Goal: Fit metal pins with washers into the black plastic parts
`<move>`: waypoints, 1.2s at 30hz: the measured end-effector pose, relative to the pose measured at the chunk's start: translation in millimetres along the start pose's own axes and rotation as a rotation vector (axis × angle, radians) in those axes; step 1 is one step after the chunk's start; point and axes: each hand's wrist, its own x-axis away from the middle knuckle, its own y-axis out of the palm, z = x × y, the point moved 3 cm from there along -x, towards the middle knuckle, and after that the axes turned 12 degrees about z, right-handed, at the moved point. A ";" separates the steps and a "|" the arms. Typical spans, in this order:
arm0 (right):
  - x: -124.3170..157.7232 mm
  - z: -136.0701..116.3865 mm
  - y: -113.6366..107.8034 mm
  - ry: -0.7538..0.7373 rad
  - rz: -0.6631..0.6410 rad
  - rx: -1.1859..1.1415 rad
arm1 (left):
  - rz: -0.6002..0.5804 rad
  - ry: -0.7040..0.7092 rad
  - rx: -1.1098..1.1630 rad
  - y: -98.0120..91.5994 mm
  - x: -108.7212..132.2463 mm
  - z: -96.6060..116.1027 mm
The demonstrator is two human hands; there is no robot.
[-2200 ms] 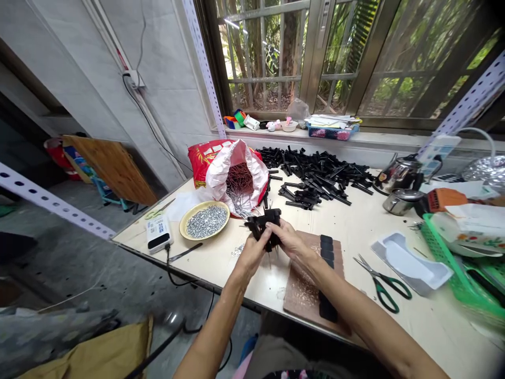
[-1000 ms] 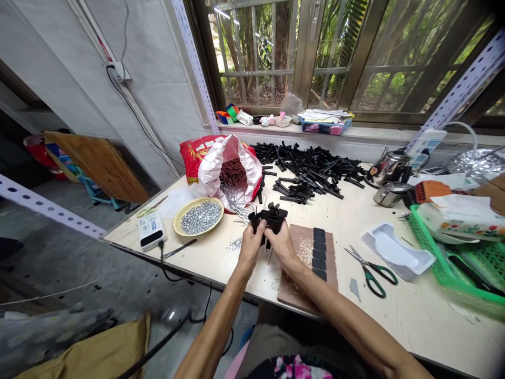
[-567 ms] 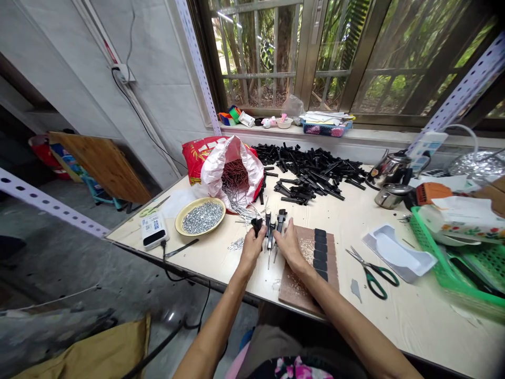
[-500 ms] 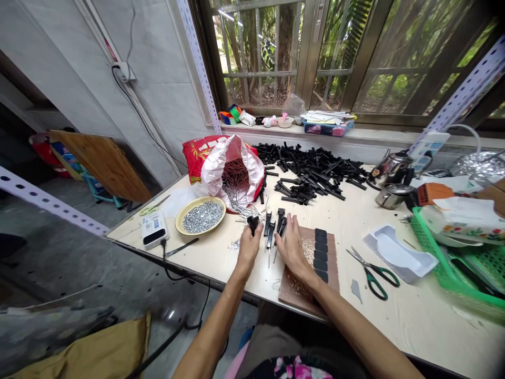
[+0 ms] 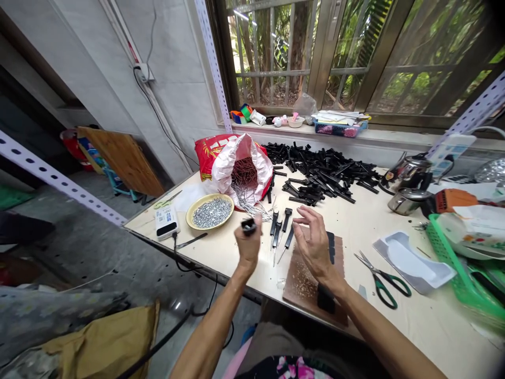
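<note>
The left hand [image 5: 248, 246] is closed around a small black plastic piece [image 5: 248, 226], pinching it at the fingertips above the near part of the counter [image 5: 355, 221]. The right hand [image 5: 315, 243] is open and holds nothing, its fingers spread as it hovers over the brown board [image 5: 300, 284]. The piece looks light and stiff, like hard moulded plastic, so it should take a firm pinch without giving. Because it is small and smooth it could twist or slip, and a grip across its flat sides seems safest. Between the hands, similar black pieces with thin pins [image 5: 276, 231] lie on the counter. These are probably best lifted by the black body, since the pins look sharp and easy to bend. A shallow yellow dish [image 5: 188, 216] holds a heap of tiny silver parts. A red-and-white bag [image 5: 226, 163] lies open on its side, with long metal pins spilling from its mouth toward the hands. At the far right a green basket [image 5: 450, 263] holds things too cut off to tell. Farther back, a pile of black strips [image 5: 323, 171] lies loose on the counter.
</note>
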 end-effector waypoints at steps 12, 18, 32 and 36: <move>63.3 1.4 23.5 1.370 -0.397 -0.718 | -0.402 0.350 0.022 0.9 53.3 23.9; 65.3 18.2 18.6 1.357 -0.300 -0.734 | -0.621 0.669 -0.082 -12.6 94.9 23.7; 31.4 27.8 -7.0 0.727 -0.195 -0.223 | -0.423 0.808 -0.885 -27.0 -15.5 -72.6; 33.5 21.6 -9.1 0.466 -0.248 -0.056 | -0.456 0.715 -0.821 -21.5 -16.8 -75.2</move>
